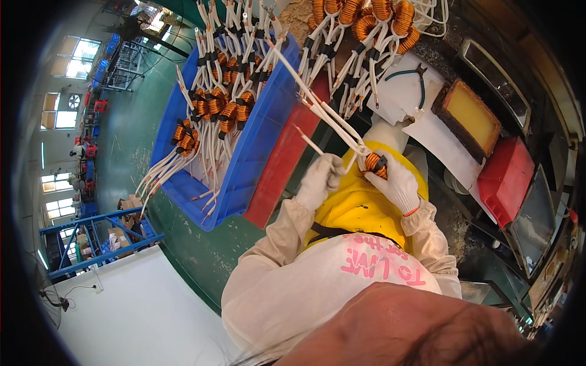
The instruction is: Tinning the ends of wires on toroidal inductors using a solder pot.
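In my gloved right hand [398, 183] is a copper-wound toroidal coil [376, 165] with black tape on it, gripped between thumb and fingers above my lap. Long white-sleeved leads [332, 119] run from this coil up and to the left, past the edge of a blue bin. My gloved left hand [320, 182] is closed, its fingers pinching one white lead [309, 140] whose bare end points up and left. The two hands are a short way apart, with leads passing between them.
A blue plastic bin [229, 189] full of taped coils stands at the left on a red board [287, 158]. More coils [366, 24] lie at the top. Green-handled pliers [421, 88], a tray with a yellow block [470, 119] and a red box [506, 180] sit at the right.
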`<state>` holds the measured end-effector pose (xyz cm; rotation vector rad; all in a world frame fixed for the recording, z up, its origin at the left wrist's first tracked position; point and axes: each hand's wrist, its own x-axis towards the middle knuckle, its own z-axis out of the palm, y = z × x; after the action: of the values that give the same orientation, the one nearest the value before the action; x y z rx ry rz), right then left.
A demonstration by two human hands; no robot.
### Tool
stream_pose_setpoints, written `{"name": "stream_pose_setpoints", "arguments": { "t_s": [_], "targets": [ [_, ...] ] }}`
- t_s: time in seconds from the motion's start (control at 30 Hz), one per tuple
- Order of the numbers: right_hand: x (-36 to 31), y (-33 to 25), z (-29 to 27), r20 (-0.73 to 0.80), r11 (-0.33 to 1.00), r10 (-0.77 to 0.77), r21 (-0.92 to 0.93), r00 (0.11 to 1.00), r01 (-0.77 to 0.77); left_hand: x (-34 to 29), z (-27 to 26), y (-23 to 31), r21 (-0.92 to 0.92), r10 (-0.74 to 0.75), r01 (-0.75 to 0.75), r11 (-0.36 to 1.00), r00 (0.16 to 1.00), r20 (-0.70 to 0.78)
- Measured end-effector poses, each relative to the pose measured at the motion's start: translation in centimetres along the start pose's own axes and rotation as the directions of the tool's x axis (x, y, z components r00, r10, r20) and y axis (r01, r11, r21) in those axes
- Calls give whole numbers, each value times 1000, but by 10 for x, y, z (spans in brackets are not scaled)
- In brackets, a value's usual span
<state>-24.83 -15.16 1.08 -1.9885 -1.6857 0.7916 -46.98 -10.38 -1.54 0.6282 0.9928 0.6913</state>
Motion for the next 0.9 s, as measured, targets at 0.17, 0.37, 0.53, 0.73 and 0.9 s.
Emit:
{"name": "stream_pose_setpoints", "arguments": {
  "t_s": [0.17,0.37,0.53,0.73,0.9],
  "targets": [
    [-3,-1,2,-70,997,-69,-27,995,68,6,-14,27,-11,29,-29,1000,999,-38],
    [-6,-6,5,-89,993,-118,-43,989,114,21,-36,61,519,601,-357,777,666,-441],
    [-11,-6,9,-129,983,-182,-61,975,176,13,-25,107,353,619,-521,777,735,-278],
    [-16,-12,-4,-51,988,-147,48,988,150,17,-8,112,196,342,-358,913,933,112],
    [-23,19,-18,135,945,-63,327,989,15,14,-20,112,146,416,-403,903,906,-73]
  ]
}}
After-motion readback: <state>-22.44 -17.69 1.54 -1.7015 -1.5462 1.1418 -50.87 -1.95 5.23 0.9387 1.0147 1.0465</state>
